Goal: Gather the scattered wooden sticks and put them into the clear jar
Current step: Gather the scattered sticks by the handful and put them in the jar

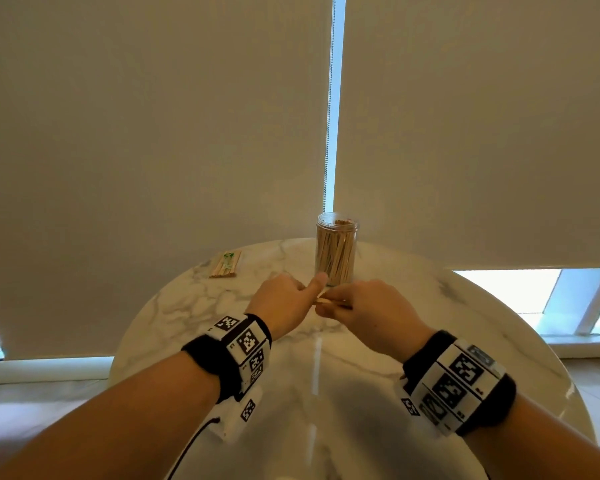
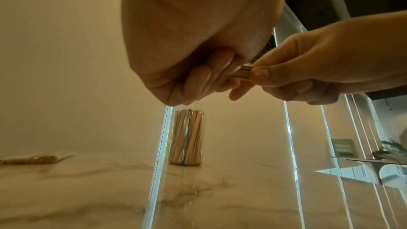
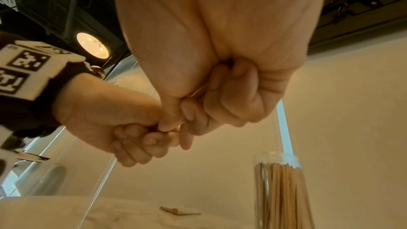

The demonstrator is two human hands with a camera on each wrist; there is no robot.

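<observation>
A clear jar (image 1: 336,251) packed with upright wooden sticks stands open at the far side of the round marble table (image 1: 465,306); it also shows in the wrist views (image 2: 186,137) (image 3: 279,194). Just in front of it both hands meet above the table. A small bundle of wooden sticks (image 1: 329,301) (image 2: 241,73) lies level between them. My right hand (image 1: 371,310) pinches one end with thumb and fingers. My left hand (image 1: 286,303) curls its fingers round the other end, thumb stretched toward the jar. Most of the bundle is hidden inside the hands.
A flat packet of wooden sticks (image 1: 226,265) with a green label lies at the table's far left. Roller blinds hang right behind the table's far edge. A bead chain (image 1: 329,116) hangs behind the jar.
</observation>
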